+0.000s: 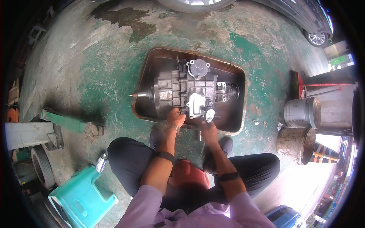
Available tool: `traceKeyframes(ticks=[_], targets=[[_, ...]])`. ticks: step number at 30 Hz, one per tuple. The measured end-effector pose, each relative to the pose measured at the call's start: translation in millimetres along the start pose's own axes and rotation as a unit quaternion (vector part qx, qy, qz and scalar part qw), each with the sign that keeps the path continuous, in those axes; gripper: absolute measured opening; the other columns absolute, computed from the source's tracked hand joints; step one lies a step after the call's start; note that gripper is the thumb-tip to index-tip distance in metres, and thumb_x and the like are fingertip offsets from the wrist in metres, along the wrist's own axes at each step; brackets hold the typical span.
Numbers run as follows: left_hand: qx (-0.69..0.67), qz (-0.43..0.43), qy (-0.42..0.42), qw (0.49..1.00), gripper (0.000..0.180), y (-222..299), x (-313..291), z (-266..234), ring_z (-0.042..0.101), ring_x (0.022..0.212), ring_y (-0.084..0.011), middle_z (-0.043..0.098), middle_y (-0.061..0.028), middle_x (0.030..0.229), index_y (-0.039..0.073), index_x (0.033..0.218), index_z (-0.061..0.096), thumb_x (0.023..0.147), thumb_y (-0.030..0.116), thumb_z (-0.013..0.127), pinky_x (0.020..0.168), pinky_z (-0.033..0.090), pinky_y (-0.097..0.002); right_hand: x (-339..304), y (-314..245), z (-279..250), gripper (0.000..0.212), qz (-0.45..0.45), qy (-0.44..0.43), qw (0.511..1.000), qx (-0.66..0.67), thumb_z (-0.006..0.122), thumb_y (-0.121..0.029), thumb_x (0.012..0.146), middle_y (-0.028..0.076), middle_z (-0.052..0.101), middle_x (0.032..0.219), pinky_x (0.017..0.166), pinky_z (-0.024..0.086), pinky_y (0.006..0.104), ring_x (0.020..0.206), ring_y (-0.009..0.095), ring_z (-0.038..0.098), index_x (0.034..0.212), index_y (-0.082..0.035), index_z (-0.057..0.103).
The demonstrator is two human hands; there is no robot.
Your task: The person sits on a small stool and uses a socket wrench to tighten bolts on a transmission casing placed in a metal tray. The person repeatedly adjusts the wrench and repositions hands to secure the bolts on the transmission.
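Note:
A grey cast-metal gearbox (167,91) lies on its side in a shallow brown drip tray (243,81), its input shaft (142,94) poking out past the tray's left wall. On top are a round cover (198,68) and a bright plate (196,105). My left hand (176,117) is closed against the gearbox's near edge, left of the plate, fingers curled onto the casing. By the near right corner of the plate, my right hand (208,131) is closed below a small bright metal piece (209,114). What its fingers hold is hidden. A short metal rod (200,135) shows beside it.
I sit low on a red stool (189,174), feet close to the tray. A turquoise stool (81,197) and a spray can (101,162) are at left. Two buckets (300,113) stand at right. A car wheel (195,4) is at the far edge, beyond a wet floor stain (129,21).

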State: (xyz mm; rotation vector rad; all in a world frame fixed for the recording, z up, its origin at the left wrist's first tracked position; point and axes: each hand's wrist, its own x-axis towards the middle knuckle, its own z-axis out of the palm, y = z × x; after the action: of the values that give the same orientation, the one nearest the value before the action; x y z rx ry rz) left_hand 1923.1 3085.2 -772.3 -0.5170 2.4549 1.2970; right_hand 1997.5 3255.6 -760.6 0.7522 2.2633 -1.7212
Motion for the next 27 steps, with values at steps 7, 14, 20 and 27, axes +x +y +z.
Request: traceKeyframes(ticks=[7, 14, 20, 27], targets=[[0.001, 0.031, 0.026, 0.999, 0.024, -5, 0, 4, 0.064, 0.077, -0.0361, 0.066, -0.0183, 0.078, 0.004, 0.084, 0.063, 0.064, 0.018, 0.062, 0.071, 0.051, -0.0408, 4, 11, 5, 0.026, -0.14, 0.074, 0.981, -0.112, 0.059, -0.022, 0.085, 0.026, 0.062, 0.081, 0.067, 0.047, 0.046, 0.077, 0.041, 0.062, 0.092, 0.002, 0.053], [-0.02, 0.036, 0.07, 0.997, 0.026, 0, -5, 15, 0.063, 0.08, -0.0378, 0.066, -0.0186, 0.081, 0.006, 0.087, 0.062, 0.064, 0.019, 0.063, 0.072, 0.05, -0.0431, 23, 11, -41, 0.023, -0.158, 0.007, 0.933, -0.322, 0.058, -0.016, 0.078, 0.028, 0.061, 0.081, 0.071, 0.046, 0.0525, 0.081, 0.046, 0.059, 0.092, -0.001, 0.049], [0.005, 0.017, 0.07, 0.997, 0.027, 1, -4, 17, 0.061, 0.083, -0.0403, 0.064, -0.0212, 0.084, 0.004, 0.088, 0.06, 0.066, 0.018, 0.061, 0.073, 0.05, -0.0444, 41, -2, -67, 0.019, -0.225, -0.024, 0.876, -0.425, 0.05, -0.011, 0.079, 0.025, 0.062, 0.078, 0.069, 0.047, 0.0519, 0.077, 0.045, 0.06, 0.095, -0.002, 0.049], [0.012, 0.008, 0.084, 0.996, 0.03, 0, -2, 23, 0.06, 0.085, -0.0421, 0.063, -0.0244, 0.087, 0.0, 0.091, 0.058, 0.068, 0.019, 0.06, 0.075, 0.049, -0.0459, 44, -11, -72, 0.026, -0.195, -0.057, 0.863, -0.462, 0.053, -0.019, 0.081, 0.024, 0.063, 0.081, 0.07, 0.047, 0.0502, 0.081, 0.042, 0.06, 0.099, 0.0, 0.051]])
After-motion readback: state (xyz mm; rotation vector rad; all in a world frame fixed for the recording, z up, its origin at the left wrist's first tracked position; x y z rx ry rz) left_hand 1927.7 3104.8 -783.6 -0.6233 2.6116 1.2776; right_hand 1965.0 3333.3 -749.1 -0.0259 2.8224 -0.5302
